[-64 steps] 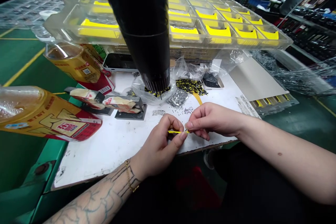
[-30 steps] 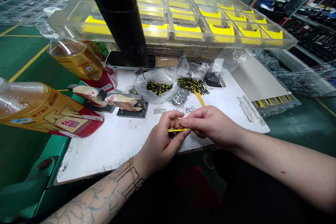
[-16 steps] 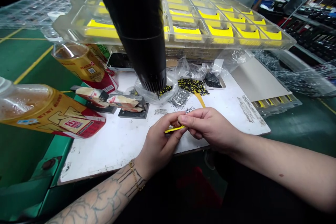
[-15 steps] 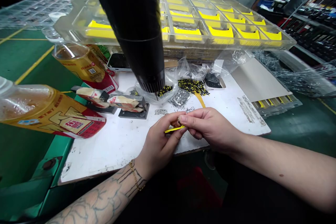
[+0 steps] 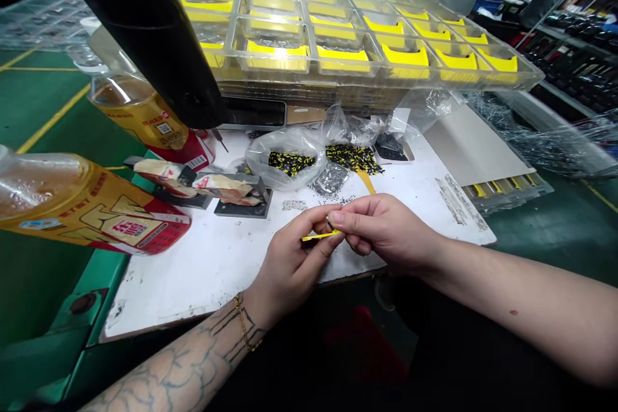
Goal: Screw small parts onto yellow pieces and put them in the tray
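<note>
My white work board (image 5: 193, 283) on green bench (image 5: 91, 290), lower middle of frame. Upper middle of board: clear bag (image 5: 284, 159) of black-and-yellow pieces, loose heap (image 5: 354, 158) of same just right, grey scatter (image 5: 331, 179) below between. Left of these, dark plate (image 5: 241, 208) under paper wrappers (image 5: 226, 189). Right: beige sheet (image 5: 463, 148). Far edge: stacked clear trays (image 5: 309, 93).

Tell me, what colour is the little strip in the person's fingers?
The strip is bright yellow; it shows best in the head view.
</note>
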The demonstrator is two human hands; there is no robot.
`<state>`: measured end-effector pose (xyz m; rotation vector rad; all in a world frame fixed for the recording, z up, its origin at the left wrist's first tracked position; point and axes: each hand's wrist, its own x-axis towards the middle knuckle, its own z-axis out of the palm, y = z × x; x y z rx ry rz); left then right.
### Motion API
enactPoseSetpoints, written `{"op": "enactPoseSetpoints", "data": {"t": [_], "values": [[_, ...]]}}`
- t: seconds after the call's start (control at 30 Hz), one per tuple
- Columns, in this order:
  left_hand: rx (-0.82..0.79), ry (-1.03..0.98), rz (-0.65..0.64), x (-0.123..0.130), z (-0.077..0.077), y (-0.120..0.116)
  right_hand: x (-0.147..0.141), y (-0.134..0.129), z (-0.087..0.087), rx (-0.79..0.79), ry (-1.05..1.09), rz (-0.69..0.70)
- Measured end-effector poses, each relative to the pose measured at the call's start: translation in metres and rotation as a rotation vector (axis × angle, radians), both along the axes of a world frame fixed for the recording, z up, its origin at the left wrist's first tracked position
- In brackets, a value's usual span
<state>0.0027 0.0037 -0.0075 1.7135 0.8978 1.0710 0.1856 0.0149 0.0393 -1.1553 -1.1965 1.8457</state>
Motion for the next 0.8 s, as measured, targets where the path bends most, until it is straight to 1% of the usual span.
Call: {"op": "enactPoseSetpoints", "data": {"t": [0.3,0.5,0.67,0.8], "values": [[0.008,-0.01,-0.022,0.0001,0.0022,-0.0003,0.0022,0.002,0.0008,0.021,-0.035,0.031],[-0.058,-0.036,-0.049,-0.0003,0.0037,-0.0011,0.0034,0.0044,-0.0009,0.02,-0.017,0.051],[-0.041,0.048,0.031,0.0001,0.0048,0.0008,0.0017,0.004,0.0002,0.005,-0.046,0.045],[-0.019,0.072,0.073,0.0013,0.0036,0.0015,0.0047,0.0061,-0.0014,-0.053,-0.055,0.068]]}}
